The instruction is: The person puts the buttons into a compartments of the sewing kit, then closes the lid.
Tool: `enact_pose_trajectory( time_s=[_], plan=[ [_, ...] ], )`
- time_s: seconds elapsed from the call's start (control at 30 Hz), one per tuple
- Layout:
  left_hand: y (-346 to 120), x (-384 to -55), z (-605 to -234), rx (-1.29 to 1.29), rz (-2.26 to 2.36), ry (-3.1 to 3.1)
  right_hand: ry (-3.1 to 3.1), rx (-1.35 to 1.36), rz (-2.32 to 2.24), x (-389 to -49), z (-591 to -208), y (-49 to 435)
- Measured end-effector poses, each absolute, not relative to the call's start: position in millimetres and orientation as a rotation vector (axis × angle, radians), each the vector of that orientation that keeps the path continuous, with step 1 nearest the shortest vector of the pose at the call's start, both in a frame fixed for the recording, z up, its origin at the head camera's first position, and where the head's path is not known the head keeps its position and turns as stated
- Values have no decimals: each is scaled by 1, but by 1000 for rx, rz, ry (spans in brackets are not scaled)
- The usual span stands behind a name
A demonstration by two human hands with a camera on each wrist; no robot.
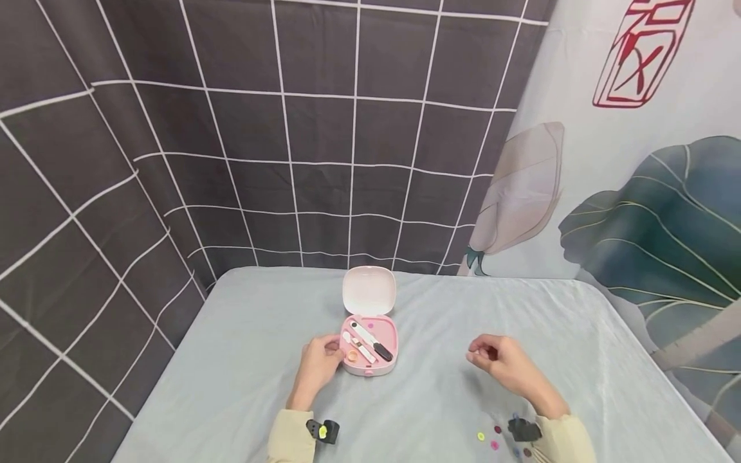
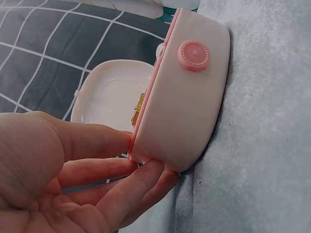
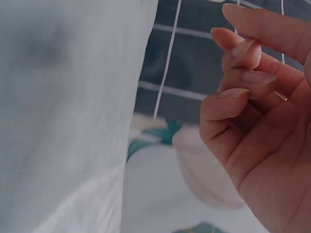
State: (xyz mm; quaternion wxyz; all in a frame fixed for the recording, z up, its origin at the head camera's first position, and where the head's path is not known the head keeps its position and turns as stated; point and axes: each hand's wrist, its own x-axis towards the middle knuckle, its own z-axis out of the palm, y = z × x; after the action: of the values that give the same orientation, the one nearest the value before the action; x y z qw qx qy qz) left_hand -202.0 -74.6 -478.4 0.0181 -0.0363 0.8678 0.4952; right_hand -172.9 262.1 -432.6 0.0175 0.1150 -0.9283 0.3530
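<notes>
Head view: gripping, with the left hand [image 1: 320, 363], the left edge of the pink-and-white box [image 1: 384, 329], just below the middle of the frame. Showing the lid [image 1: 369, 290] standing raised behind. Holding in the tray, slantwise, a white tool [image 1: 363, 334] with a black end, a smaller white piece [image 1: 366, 353] with a gold-coloured part, plus an orange ring [image 1: 352, 355] and a purple button [image 1: 370, 325]. Hovering the right hand [image 1: 509, 365] over the pale cloth [image 1: 434, 399], right of centre and well apart from the box, curling its fingers inward. Showing several small buttons [image 1: 494, 445] lying loose at the lower right, near the right wrist.

Seemingly being at the step of steadying the open box, right hand free of the tray. Probably calling, for any next move there, for a firm left grip and a fine right-hand pinch, clear of the lid.

Left wrist view: pressing the thumb on the pink rim, at the centre of the frame, and bending fingers against the white wall below. Showing the round pink latch [image 2: 193, 55] higher up.

Right wrist view: bending the fingers at the upper right, thumb near the index finger; not telling whether pinching anything tiny.
</notes>
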Motion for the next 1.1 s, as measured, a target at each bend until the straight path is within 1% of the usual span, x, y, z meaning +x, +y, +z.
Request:
enact_pose_trajectory(
  time_s=[0.17, 0.27, 0.6, 0.73, 0.83, 1.1],
  plan=[
    [-76, -203, -478, -107, 1538, 2705, -2959, 200, 1081, -155, -438, 286],
    [-76, -203, -478, -87, 1530, 2721, -2989, 159, 1090, -145, -442, 298],
    [-75, -201, -478, -76, 1532, 2726, -3093, 217, 991, -114, -462, 327],
    [-75, -201, -476, -74, 1535, 2718, -3093, 308, 1028, -107, -470, 332],
    [-75, -201, -475, -80, 1526, 2720, -3097, 325, 1046, -105, -474, 332],
    [-76, -200, -475, -88, 1533, 2715, -3170, 215, 960, -103, -481, 329]
  ],
)
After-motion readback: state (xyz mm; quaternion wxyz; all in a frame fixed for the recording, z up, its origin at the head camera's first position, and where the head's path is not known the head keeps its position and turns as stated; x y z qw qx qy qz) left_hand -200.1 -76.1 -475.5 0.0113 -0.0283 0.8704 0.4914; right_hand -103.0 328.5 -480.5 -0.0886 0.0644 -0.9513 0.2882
